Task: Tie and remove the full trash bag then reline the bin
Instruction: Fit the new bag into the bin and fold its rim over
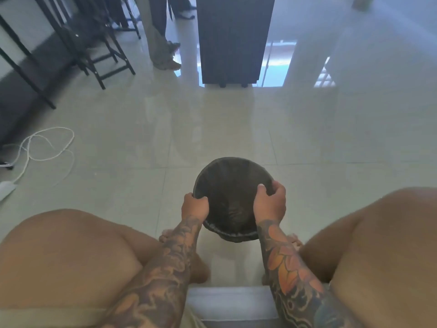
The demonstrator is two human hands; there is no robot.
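A small round black bin [233,163] stands on the tiled floor between my knees. A dark trash bag [227,185] lines it, with its edge folded over the rim. My left hand [194,206] grips the bag's edge at the rim's left side. My right hand [269,201] grips the bag's edge at the right side, fingers curled over the rim. The inside of the bag looks dark, and its contents are hard to make out.
I sit on a low seat [233,304] with both knees spread. A white cable [47,147] and power strip [6,189] lie on the floor at left. Black chairs [99,50] stand at the back left, a dark cabinet [233,41] straight ahead, and another person's legs [163,43] beside it.
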